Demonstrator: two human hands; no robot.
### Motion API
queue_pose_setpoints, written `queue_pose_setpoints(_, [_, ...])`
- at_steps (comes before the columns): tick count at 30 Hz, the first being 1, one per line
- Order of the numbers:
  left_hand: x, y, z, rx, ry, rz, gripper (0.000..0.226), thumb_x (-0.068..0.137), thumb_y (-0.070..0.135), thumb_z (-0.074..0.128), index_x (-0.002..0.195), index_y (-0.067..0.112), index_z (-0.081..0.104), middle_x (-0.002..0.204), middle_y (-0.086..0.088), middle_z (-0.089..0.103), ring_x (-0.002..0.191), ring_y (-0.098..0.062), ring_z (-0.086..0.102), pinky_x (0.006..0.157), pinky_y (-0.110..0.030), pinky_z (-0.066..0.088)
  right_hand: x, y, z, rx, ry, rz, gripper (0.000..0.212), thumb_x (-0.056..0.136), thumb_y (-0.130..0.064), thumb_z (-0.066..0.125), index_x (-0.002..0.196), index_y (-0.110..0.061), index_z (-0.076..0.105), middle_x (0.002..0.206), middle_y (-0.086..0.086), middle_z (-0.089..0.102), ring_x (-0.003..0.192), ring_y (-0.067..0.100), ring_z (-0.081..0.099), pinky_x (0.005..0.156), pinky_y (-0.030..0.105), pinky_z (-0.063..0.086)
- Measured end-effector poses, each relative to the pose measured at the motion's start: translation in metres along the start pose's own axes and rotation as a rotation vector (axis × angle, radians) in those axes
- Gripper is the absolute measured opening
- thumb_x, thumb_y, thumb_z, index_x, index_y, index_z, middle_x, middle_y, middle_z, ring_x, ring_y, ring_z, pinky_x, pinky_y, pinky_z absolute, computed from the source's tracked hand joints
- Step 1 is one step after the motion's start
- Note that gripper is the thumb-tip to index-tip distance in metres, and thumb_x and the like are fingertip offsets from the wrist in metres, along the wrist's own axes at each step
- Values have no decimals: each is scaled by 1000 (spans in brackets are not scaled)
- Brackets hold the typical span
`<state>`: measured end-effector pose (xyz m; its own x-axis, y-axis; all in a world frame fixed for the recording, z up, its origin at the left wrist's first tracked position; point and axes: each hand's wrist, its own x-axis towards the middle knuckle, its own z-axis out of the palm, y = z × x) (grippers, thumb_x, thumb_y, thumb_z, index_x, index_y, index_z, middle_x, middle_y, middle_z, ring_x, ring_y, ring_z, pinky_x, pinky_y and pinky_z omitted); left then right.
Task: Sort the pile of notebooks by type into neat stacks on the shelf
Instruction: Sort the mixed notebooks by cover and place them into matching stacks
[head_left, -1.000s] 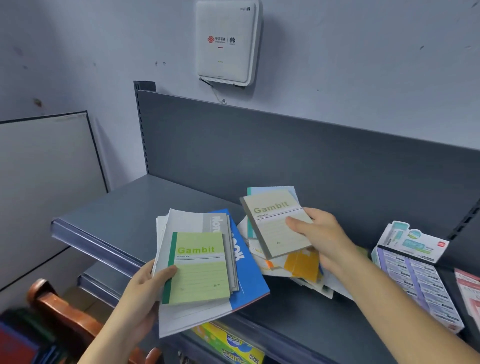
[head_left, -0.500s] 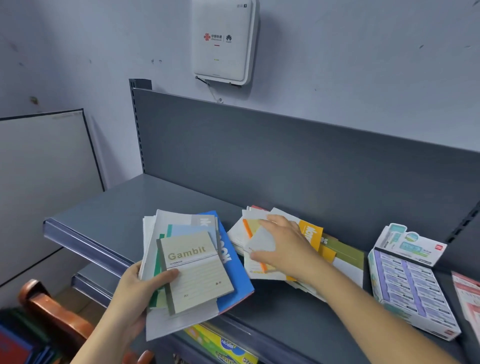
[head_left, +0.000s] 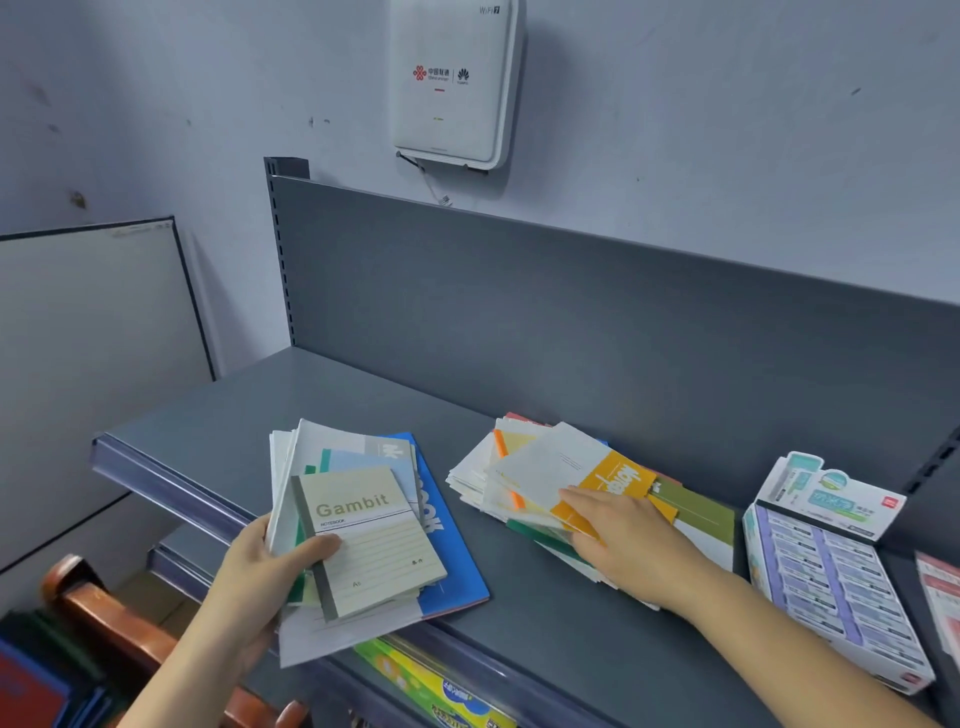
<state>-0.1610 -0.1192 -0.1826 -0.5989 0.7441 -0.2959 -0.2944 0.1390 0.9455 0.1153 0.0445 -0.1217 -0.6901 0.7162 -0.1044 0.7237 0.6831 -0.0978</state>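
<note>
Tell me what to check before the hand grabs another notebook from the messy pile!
1. Left hand grips the held stack, thumb on the Gambit notebook: ok.
2. Held stack squared up: not ok, its covers fan out.
3. Right hand rests on the pile, touching the orange-and-white notebook: ok.
4. That notebook pinched, ready to lift: cannot tell.
5. Bare shelf on the left for new stacks: ok.
</note>
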Motion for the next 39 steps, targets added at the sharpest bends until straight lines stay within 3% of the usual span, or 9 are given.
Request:
queue_pose_setpoints(4, [-3, 1, 5, 14, -21, 28, 44, 79, 4, 72, 120, 11, 55, 108, -12, 72, 88, -35, 72, 76, -54, 57, 6, -8, 3, -110, 9, 11, 59, 95, -32, 42, 148, -18, 21, 140, 3, 44, 124, 26, 46, 98, 35, 42])
queue_pose_setpoints(8, [-6, 3, 12, -42, -52, 15, 38, 82, -4, 66, 117, 7, 55, 108, -14, 71, 93, -38, 69, 77, -53, 57, 15, -29, 8, -225, 15, 75, 73, 93, -51, 45, 148, -13, 16, 135, 10, 42, 119, 27, 49, 90, 34, 46])
queue_pose_setpoints(13, [-8, 2, 11, -153, -69, -64, 41, 81, -8, 61, 119, 5, 54, 112, -17, 69, 98, -41, 67, 70, -48, 60, 20, -36, 13, -289, 129, 33, 36, 100, -36, 32, 125, -11, 41, 118, 11, 51, 102, 27, 58, 69, 29, 40])
queue_pose_setpoints(22, [-24, 6, 10, -388, -201, -143, 46, 72, -11, 51, 113, 8, 60, 102, -17, 74, 86, -37, 72, 64, -44, 60, 10, -10, -17, -157, 175, -28, 29, 103, -23, 28, 125, -14, 44, 113, 11, 58, 96, 33, 56, 79, 41, 47])
queue_pose_setpoints(27, [-28, 4, 11, -397, -123, -170, 37, 76, -3, 55, 113, -3, 58, 117, -27, 65, 114, -46, 58, 96, -59, 47, 9, 0, -27, 204, 201, 205, 57, 100, -39, 28, 152, -23, 11, 125, 14, 56, 114, 36, 49, 89, 40, 40])
queue_pose_setpoints(30, [-33, 3, 11, -386, -89, -172, 24, 81, 3, 56, 104, -2, 59, 128, -32, 56, 119, -48, 53, 105, -62, 38, 13, -1, -25, 218, 260, 255, 65, 96, -33, 35, 152, -21, 5, 120, 13, 57, 106, 33, 50, 83, 39, 40])
queue_pose_setpoints(32, [-35, 5, 13, -421, -72, -175, 28, 79, 3, 56, 107, -3, 58, 127, -32, 57, 118, -48, 55, 105, -62, 37, 17, -2, -24, 249, 297, 300, 65, 91, -32, 42, 149, -20, 17, 121, 9, 57, 105, 31, 51, 84, 38, 42])
queue_pose_setpoints(35, [-37, 8, 16, -455, -95, -179, 45, 78, 0, 53, 122, -7, 52, 113, -28, 62, 105, -43, 58, 104, -63, 37, 20, -2, -23, 324, 313, 324, 40, 86, -35, 53, 124, -25, 51, 116, -1, 63, 94, 19, 52, 87, 35, 42])
queue_pose_setpoints(39, [-41, 17, 22, -565, -182, -152, 41, 73, -11, 46, 108, 7, 59, 97, -20, 74, 99, -40, 63, 80, -53, 50, 24, 0, -26, 300, 259, 346, 32, 93, -38, 45, 119, -25, 56, 113, 0, 64, 91, 20, 52, 83, 34, 39])
